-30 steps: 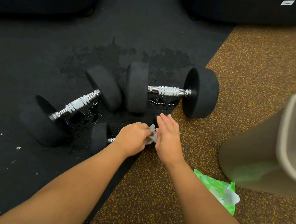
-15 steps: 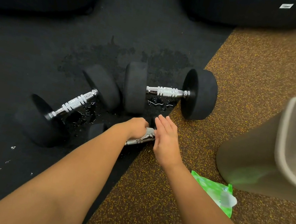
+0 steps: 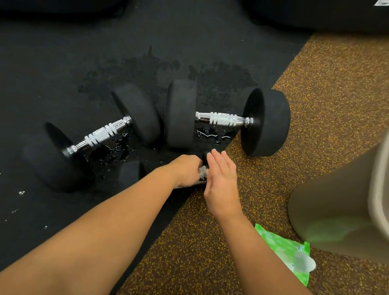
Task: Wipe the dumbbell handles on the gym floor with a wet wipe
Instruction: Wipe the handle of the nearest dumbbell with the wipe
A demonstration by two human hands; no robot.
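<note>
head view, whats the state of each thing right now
left hand: grips the wet wipe round the handle of the nearest dumbbell
right hand: open, fingers straight, at that dumbbell's end
left dumbbell: lying on the black mat, handle bare
right dumbbell: lying down, handle bare
wipes pack: on the floor, a wipe sticking out
black mat: wet under the dumbbells

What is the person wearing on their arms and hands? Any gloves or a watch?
Nothing that shows. The left forearm and right forearm are bare, with no sleeves in view. The left grip and right grip, the person's hands, have no gloves. No watch, band or ring shows on the wrists or on the fingers that can be seen.
</note>
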